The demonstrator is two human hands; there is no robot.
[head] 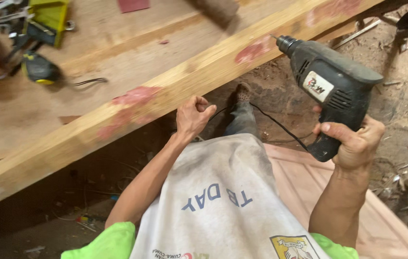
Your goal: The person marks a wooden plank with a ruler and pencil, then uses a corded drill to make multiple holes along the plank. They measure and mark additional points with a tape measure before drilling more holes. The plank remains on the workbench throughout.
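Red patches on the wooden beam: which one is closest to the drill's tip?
The red patch just left of the drill in the right hand. The other patches lie farther along the beam; the left hand is near the middle one.

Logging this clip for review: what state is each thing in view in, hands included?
Electric drill: lifted off the bench, bit tip at the beam's edge.
Right hand: closed round the drill's grip.
Left hand: loosely fisted under the beam, pinching the drill's black cord.
Wooden beam: lying flat on the workbench, red-patched.
Tape measure: resting on the bench.
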